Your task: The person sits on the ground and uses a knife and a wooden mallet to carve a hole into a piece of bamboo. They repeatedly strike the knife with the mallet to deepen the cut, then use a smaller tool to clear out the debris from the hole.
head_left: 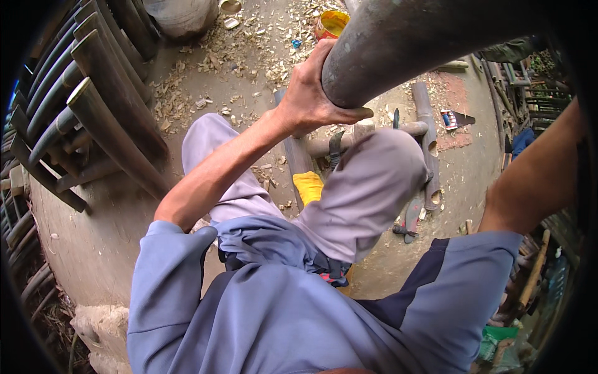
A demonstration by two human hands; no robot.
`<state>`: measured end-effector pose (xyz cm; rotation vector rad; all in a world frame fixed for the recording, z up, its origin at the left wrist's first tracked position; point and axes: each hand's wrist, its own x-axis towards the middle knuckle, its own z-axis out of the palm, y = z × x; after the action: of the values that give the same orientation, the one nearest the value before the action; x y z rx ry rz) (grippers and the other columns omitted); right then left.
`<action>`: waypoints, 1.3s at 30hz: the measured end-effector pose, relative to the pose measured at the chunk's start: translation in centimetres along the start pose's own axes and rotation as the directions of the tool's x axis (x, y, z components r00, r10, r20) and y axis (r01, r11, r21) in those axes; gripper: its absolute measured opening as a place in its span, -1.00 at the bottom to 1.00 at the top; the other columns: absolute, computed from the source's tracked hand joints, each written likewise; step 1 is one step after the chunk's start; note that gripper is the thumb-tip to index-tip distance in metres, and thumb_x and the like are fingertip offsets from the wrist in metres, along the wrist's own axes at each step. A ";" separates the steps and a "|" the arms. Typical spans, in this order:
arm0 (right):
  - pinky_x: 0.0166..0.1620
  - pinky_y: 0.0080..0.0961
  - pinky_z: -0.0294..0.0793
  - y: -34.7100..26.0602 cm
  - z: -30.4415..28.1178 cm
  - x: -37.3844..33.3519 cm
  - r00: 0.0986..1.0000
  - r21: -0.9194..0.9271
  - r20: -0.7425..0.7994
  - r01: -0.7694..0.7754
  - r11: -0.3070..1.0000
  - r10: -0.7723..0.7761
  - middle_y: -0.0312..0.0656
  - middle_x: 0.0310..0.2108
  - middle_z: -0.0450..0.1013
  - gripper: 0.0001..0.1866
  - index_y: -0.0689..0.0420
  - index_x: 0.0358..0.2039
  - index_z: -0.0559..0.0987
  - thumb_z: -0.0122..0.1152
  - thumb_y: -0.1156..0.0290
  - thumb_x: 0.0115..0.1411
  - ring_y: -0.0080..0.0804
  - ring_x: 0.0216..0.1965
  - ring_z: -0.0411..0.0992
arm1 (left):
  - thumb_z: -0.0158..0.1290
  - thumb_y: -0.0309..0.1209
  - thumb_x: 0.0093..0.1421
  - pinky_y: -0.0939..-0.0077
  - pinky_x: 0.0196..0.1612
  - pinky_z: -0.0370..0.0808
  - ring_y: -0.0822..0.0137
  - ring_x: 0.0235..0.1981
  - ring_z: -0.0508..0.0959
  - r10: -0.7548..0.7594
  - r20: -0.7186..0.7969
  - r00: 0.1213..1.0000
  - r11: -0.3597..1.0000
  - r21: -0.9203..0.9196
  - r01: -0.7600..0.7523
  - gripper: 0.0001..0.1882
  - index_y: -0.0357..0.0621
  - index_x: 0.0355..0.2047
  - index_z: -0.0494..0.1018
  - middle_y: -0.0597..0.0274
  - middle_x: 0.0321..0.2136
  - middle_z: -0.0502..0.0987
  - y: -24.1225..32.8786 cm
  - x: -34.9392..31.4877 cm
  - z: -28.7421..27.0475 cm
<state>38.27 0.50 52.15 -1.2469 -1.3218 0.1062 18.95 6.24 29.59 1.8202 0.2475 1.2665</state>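
Observation:
My left hand [311, 93] is wrapped round the near end of a thick dark bamboo pole [417, 50], its thumb along the underside. The pole slants up and away to the upper right, out of the picture. My right arm [536, 168] reaches up at the right edge, and its hand lies outside the view. Below the pole, between my knees, a bamboo crosspiece [408, 128] meets a bamboo length with cut holes [430, 143]. A dark curved blade [335, 146] stands by the crosspiece. Near my legs is a yellow cloth-like thing [308, 187].
Curved dark bamboo pieces [112, 124] are stacked at the left. Wood chips [218, 59] litter the floor near a tin with yellow inside [333, 25]. To the right lie a saw [464, 118], a small can [448, 119] and a knife with a reddish part [412, 215].

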 end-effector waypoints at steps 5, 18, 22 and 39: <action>-0.37 -0.56 0.45 2.6 0.8 0.1 0.999 0.050 0.029 -0.037 0.998 0.035 -0.23 -0.50 0.46 -0.78 0.22 -0.28 0.50 0.17 0.32 0.17 -0.53 -0.50 0.41 | 0.45 -0.22 -0.35 0.36 -0.08 0.49 0.25 -0.16 0.54 -0.105 0.046 0.993 0.994 -0.014 0.106 -0.07 -0.26 0.03 0.24 0.09 -0.19 0.49 -0.9 -0.8 0.0; -0.26 -0.51 0.47 19.1 -2.4 -21.9 0.795 -0.357 0.139 -0.516 0.779 0.590 -0.14 -0.37 0.53 -0.58 0.17 -0.04 0.51 0.28 0.32 0.08 -0.49 -0.37 0.46 | 0.27 -0.27 -0.14 0.27 -0.04 0.48 0.11 -0.11 0.53 -0.177 -0.002 0.984 0.982 -0.062 0.177 -0.19 -0.39 0.09 0.22 -0.05 -0.09 0.44 -0.7 -2.0 0.2; -0.30 -0.48 0.48 25.3 -3.5 -35.0 0.693 -0.169 0.099 -0.696 0.698 0.714 -0.11 -0.40 0.54 -0.60 0.21 -0.09 0.52 0.28 0.36 0.03 -0.42 -0.41 0.50 | 0.26 -0.32 -0.20 0.26 -0.07 0.48 0.13 -0.15 0.51 -0.165 -0.055 0.985 0.969 -0.197 0.151 -0.17 -0.39 0.07 0.19 -0.08 -0.12 0.42 -0.8 -1.7 1.6; -0.24 -0.49 0.53 28.1 12.1 -41.1 0.556 -0.183 0.295 -0.766 0.617 0.777 -0.04 -0.25 0.52 -0.45 0.29 0.02 0.44 0.25 0.61 -0.06 -0.37 -0.34 0.54 | 0.27 -0.12 -0.19 0.07 0.08 0.34 0.07 -0.08 0.42 -0.076 0.025 0.997 0.976 -0.205 0.079 -0.02 -0.17 0.21 0.07 0.03 -0.07 0.34 0.9 -2.6 -0.5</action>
<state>31.14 -8.38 2.24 -1.8364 -0.9496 0.9928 17.02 4.40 28.60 1.6288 0.1696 1.1765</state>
